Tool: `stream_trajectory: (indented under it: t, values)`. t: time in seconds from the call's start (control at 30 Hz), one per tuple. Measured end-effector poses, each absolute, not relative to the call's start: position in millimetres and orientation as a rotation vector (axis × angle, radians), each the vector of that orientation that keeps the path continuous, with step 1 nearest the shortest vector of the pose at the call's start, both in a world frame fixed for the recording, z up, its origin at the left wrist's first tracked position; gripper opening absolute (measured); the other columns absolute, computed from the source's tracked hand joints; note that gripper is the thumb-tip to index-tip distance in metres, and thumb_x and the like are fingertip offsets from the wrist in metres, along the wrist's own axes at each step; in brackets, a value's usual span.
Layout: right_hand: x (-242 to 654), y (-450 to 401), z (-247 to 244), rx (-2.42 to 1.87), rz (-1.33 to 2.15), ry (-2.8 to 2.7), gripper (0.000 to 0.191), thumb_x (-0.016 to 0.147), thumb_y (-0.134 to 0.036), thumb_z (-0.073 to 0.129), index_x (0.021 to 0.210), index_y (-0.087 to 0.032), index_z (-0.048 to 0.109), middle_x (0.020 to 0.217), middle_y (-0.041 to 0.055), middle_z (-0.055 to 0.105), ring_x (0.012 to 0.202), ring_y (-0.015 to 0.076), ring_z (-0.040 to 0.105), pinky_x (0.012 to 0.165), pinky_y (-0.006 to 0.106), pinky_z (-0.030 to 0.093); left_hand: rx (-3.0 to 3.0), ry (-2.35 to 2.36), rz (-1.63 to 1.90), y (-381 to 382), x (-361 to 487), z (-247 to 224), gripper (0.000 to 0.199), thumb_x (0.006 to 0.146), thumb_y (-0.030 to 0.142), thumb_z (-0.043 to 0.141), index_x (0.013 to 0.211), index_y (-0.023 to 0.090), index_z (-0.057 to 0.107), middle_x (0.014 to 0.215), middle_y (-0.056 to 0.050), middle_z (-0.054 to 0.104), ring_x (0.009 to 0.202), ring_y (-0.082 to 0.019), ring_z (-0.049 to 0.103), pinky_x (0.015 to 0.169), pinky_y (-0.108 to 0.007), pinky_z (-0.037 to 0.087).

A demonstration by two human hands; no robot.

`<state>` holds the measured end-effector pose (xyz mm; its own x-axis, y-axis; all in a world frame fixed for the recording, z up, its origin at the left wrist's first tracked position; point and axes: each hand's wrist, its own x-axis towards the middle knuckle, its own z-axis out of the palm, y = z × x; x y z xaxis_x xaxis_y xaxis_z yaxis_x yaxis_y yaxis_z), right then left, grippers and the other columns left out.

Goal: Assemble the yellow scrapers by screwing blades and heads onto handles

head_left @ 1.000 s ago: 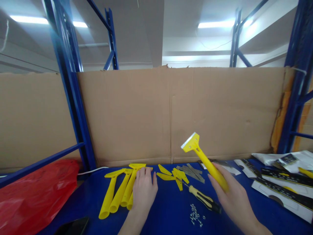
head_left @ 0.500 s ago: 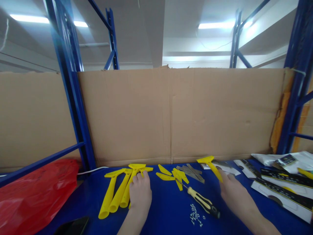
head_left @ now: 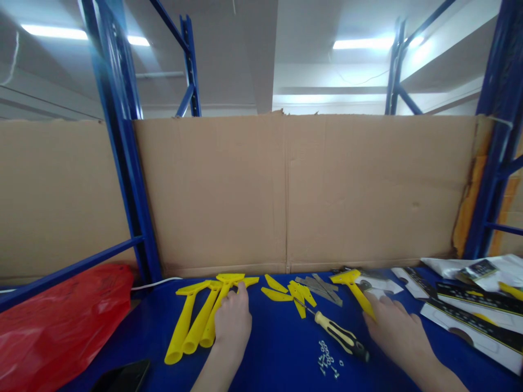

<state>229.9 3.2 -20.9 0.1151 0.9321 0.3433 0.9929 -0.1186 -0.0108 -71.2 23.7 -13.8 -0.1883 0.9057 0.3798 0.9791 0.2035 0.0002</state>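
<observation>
five yellow scraper handles (head_left: 180, 329), one screwdriver (head_left: 340, 334), one phone (head_left: 122, 377), one bag (head_left: 69, 321)

Smooth plastic scrapers (head_left: 179, 330), matt cardboard panel (head_left: 229, 190)

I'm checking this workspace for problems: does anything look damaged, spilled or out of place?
Two small things. The cardboard panel has ragged nicks along its top edge near the middle, so it looks torn. The small metal fasteners lie scattered loose on the blue table, in no container, beside the screwdriver, as if spilled.
</observation>
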Motion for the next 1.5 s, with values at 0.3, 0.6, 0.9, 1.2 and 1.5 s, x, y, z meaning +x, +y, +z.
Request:
stream_trajectory:
  t: [0.3, 0.6, 0.9, 1.2, 1.5]
  values:
    - [214.6, 1.9, -9.5, -2.002, -0.295, -1.890, 0.037, 0.088, -0.025, 0.042, 0.119, -0.016, 0.061, 0.109, 0.0156, 0.067, 0.106, 0.0338, 0.061, 0.077, 0.047, 0.051, -1.811, -2.172, -0.568, 17.9, -55.9, -1.0, 0.043, 0.084, -0.001, 0.030, 0.122, 0.006, 0.047, 0.098, -0.020, 0.066, 0.081, -0.026, 0.069, 0.060, -0.029, 0.049]
    - [201.3, -1.1, -17.4, -1.594, -0.093, -1.944, 0.036, 0.087, -0.030, 0.043, 0.113, -0.018, 0.065, 0.110, 0.0130, 0.069, 0.106, 0.0284, 0.062, 0.090, 0.043, 0.049, -1.935, -2.185, -1.280, 26.9, -59.1, -5.4, 0.036, 0.088, 0.028, 0.050, 0.120, 0.013, 0.041, 0.092, -0.014, 0.068, 0.084, -0.028, 0.068, 0.064, -0.033, 0.049]
    - [194.0, -3.3, -32.6, -1.558, 0.242, -2.143, 0.040, 0.079, -0.027, 0.053, 0.118, -0.022, 0.064, 0.112, 0.0111, 0.068, 0.109, 0.0282, 0.060, 0.095, 0.041, 0.046, -2.087, -2.338, -2.163, 24.7, -42.5, -10.7, 0.032, 0.086, 0.042, 0.046, 0.109, 0.021, 0.041, 0.065, 0.003, 0.056, 0.039, -0.012, 0.052, 0.029, -0.019, 0.037]
    - [198.0, -4.1, -19.2, -1.550, 0.195, -2.063, 0.043, 0.079, -0.024, 0.043, 0.118, -0.019, 0.060, 0.104, 0.0109, 0.068, 0.089, 0.0241, 0.065, 0.082, 0.035, 0.051, -1.848, -2.323, -2.934, 16.9, -33.0, 5.3, 0.012, 0.088, 0.029, 0.044, 0.085, 0.018, 0.046, 0.067, 0.001, 0.057, 0.041, -0.009, 0.049, 0.027, -0.019, 0.038]
    - [202.1, -5.3, -17.6, -1.719, 0.218, -2.063, 0.050, 0.077, -0.019, 0.043, 0.125, -0.017, 0.055, 0.116, 0.0132, 0.065, 0.106, 0.0277, 0.063, 0.092, 0.039, 0.048, -1.887, -2.349, -3.244, 14.0, -33.9, 12.8, 0.028, 0.086, 0.044, 0.052, 0.093, 0.017, 0.051, 0.049, 0.005, 0.050, 0.034, -0.008, 0.041, 0.030, -0.017, 0.035]
